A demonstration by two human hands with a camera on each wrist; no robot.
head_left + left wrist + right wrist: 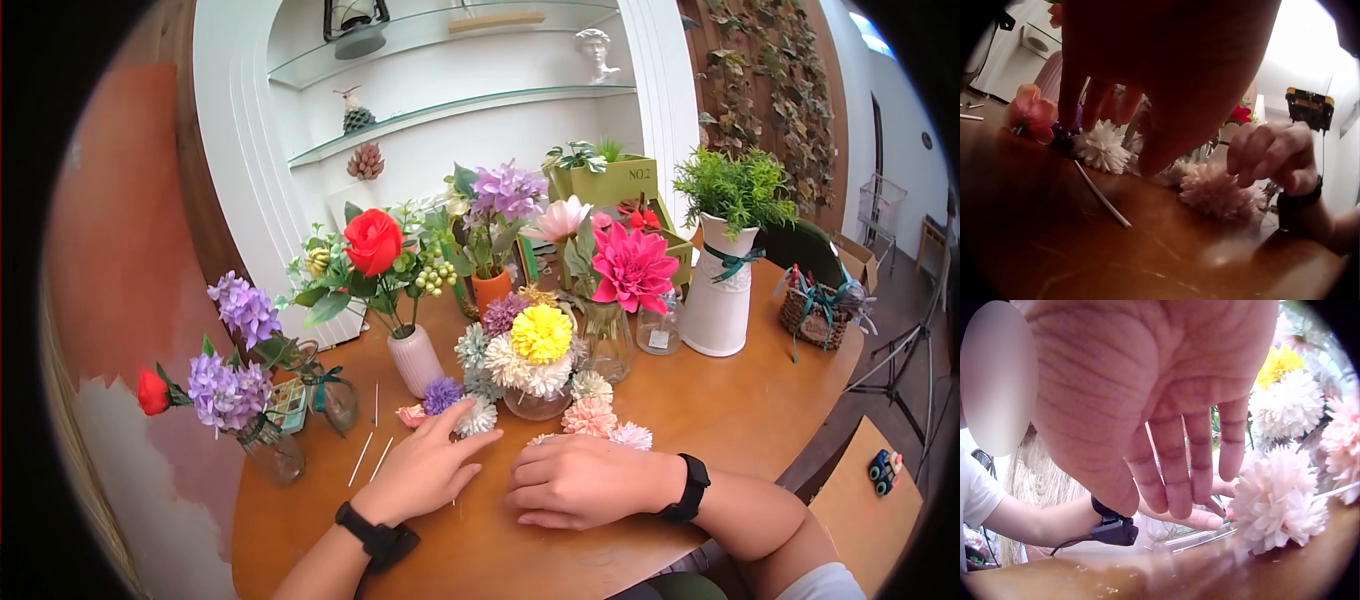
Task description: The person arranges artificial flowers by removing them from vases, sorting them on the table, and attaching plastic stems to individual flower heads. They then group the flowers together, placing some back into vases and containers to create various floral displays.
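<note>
My left hand (425,470) hovers low over the table with nothing in its grasp. Its fingers stretch toward a white pompom flower (478,418) and a purple pompom flower (442,395); a small coral flower (1032,114) lies beside them. To the right, my right hand (575,483) hangs palm down, fingers loosely bent around nothing, just in front of a peach pompom flower (590,417) and a pale pink one (1280,503). Thin white sticks (360,460) lie left of my left hand. Behind both hands, a round glass vase (538,405) carries white and yellow pompom flowers.
A pink ribbed vase (415,362) with a red rose stands behind the left hand. Glass jars (275,456) with purple hydrangeas are at the left. A tall clear vase (607,345), a white pitcher (715,315) and a wicker basket (812,318) stand at the right.
</note>
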